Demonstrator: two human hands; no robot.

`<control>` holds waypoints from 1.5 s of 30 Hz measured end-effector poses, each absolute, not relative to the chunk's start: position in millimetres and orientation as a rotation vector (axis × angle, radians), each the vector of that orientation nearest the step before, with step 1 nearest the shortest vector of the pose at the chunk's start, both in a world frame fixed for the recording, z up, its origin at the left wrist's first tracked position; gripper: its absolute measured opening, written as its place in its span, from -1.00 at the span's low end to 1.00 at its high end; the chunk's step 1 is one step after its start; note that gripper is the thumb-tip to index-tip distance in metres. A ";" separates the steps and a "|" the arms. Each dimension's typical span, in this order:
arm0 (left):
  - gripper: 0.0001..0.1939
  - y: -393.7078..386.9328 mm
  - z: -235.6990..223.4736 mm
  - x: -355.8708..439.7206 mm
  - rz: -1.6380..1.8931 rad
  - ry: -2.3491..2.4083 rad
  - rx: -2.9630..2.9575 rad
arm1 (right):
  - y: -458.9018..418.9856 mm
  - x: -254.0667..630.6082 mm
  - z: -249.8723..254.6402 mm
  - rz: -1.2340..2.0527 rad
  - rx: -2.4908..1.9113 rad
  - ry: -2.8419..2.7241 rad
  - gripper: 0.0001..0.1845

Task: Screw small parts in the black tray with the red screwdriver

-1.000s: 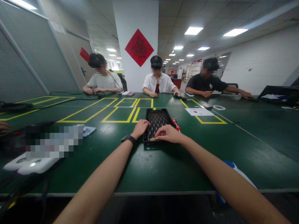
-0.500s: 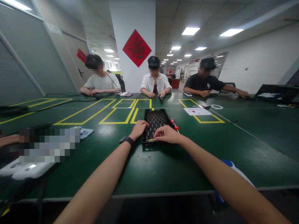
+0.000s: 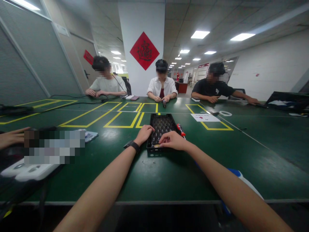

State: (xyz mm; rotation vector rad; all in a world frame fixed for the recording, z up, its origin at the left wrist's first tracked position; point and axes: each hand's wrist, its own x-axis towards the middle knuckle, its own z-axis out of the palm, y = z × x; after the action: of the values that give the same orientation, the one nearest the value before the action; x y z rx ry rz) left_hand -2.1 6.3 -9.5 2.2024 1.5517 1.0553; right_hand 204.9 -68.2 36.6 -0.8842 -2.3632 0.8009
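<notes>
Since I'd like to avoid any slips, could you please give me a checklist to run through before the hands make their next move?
1. Box flat on the table: ok.
2. Left hand at the box's left edge: ok.
3. Right hand at the box's near end: ok.
4. Right hand's grip on the small yellowish piece: cannot tell.
5. Screwdriver outside the box, on its right: ok.

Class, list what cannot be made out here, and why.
Head view: whether right hand grips anything, hidden by its fingers.
Head view: blue-white object, partly behind right forearm.
Head view: writing on paper, too small.
Head view: another person's hand at left: its arm, cut off by edge.
</notes>
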 end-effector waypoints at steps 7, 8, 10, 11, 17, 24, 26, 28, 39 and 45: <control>-0.66 8.3 -10.8 -2.7 1.079 1.531 2.184 | -68.6 204.9 36.3 0.803 -0.873 -2.370 -0.67; -0.67 8.2 -10.6 -2.7 1.074 1.532 2.181 | -69.0 204.8 36.9 0.791 -0.874 -2.371 -0.67; -0.67 8.0 -10.3 -2.8 1.068 1.538 2.171 | -69.2 204.7 37.7 0.772 -0.873 -2.374 -0.68; -0.67 7.9 -10.3 -2.8 1.069 1.539 2.168 | -69.1 204.6 37.8 0.768 -0.870 -2.376 -0.69; -0.67 6.6 -10.4 -2.5 1.079 1.550 2.161 | -69.0 203.9 36.7 0.771 -0.884 -2.382 -0.72; -0.67 6.1 -9.7 -2.8 1.074 1.534 2.170 | -71.0 204.1 39.2 0.784 -0.872 -2.358 -0.70; -0.67 6.6 -9.7 -2.7 1.066 1.536 2.171 | -69.9 204.4 38.2 0.803 -0.869 -2.359 -0.70; -0.67 7.0 -9.9 -2.5 1.053 1.547 2.170 | -68.7 204.5 36.6 0.828 -0.868 -2.354 -0.69; -0.66 7.0 -10.6 -3.3 1.066 1.538 2.182 | -68.3 204.5 37.6 0.714 -0.878 -2.398 -0.72; -0.67 6.3 -11.2 -3.2 1.078 1.526 2.178 | -68.0 204.4 38.5 0.674 -0.897 -2.422 -0.73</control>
State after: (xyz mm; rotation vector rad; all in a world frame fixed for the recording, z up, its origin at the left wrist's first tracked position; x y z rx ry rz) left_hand -3.2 6.3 -11.2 2.1778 1.5256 1.0777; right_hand 204.4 -68.0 38.5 -0.8974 -2.4222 0.6740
